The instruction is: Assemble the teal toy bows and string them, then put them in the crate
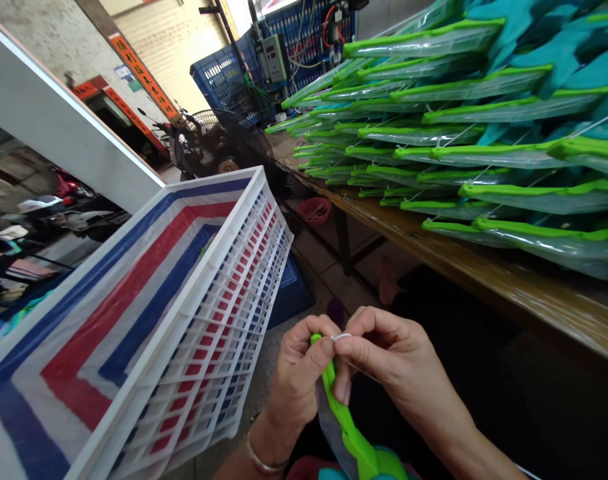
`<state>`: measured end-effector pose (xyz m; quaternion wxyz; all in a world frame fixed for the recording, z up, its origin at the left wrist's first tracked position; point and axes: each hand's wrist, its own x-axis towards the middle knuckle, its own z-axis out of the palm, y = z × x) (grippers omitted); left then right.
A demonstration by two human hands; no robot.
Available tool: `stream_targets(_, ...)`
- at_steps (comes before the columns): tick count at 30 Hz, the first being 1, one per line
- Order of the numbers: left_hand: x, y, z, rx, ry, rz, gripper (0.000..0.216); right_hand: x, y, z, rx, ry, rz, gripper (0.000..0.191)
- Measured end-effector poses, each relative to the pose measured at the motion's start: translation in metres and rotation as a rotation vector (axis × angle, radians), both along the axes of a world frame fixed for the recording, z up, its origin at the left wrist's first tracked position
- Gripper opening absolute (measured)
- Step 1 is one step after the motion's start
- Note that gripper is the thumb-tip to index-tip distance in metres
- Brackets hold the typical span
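Left hand grips a green strip, tip pointing forward-left; right hand pinches string. Striped sheeting lines the basket.

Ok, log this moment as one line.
left hand: holding green-edged piece | right hand: pinching white string | nearby: white crate, wooden table bearing stacked pieces

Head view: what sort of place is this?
Probably a small workshop: many matching green-edged pieces are piled on a worn wooden table, beside a white plastic crate lined with striped sheeting.
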<state>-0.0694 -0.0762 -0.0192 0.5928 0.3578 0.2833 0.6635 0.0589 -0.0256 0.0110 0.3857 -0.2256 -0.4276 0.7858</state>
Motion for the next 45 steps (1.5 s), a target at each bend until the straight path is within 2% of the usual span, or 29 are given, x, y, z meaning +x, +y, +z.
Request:
stream_targets(7,0.003,-0.002,0.004,-0.029,0.033,0.011,0.019,0.002,-0.004,-0.004,0.122,-0.006,-0.065,0.029)
stream_targets(15,0.006,-0.004,0.009,-0.297,0.131,0.087,0.026,0.008,-0.013,-0.005,0.778,-0.354,-0.393,0.015)
stream_targets(19,0.006,-0.006,0.014,-0.348,0.129,0.103,0.026,0.006,-0.015,-0.005,0.988,-0.426,-0.506,0.015)
stream_targets(24,0.006,-0.008,0.016,-0.371,0.147,0.104,0.029,0.007,-0.017,-0.002,1.058,-0.432,-0.502,0.014)
stream_targets(30,0.002,-0.007,0.013,-0.349,0.227,0.216,0.023,0.007,-0.014,0.003,1.171,-0.439,-0.486,0.013)
stream_targets(36,0.003,-0.005,0.015,-0.343,0.168,0.082,0.032,0.009,-0.008,0.006,1.108,-0.426,-0.394,0.016)
stream_targets(42,0.0,-0.004,0.015,-0.323,0.183,0.105,0.036,0.01,-0.009,0.004,1.133,-0.469,-0.436,0.011)
stream_targets(45,-0.001,-0.006,0.01,-0.322,0.2,0.115,0.033,0.008,-0.01,0.005,1.079,-0.479,-0.452,0.01)
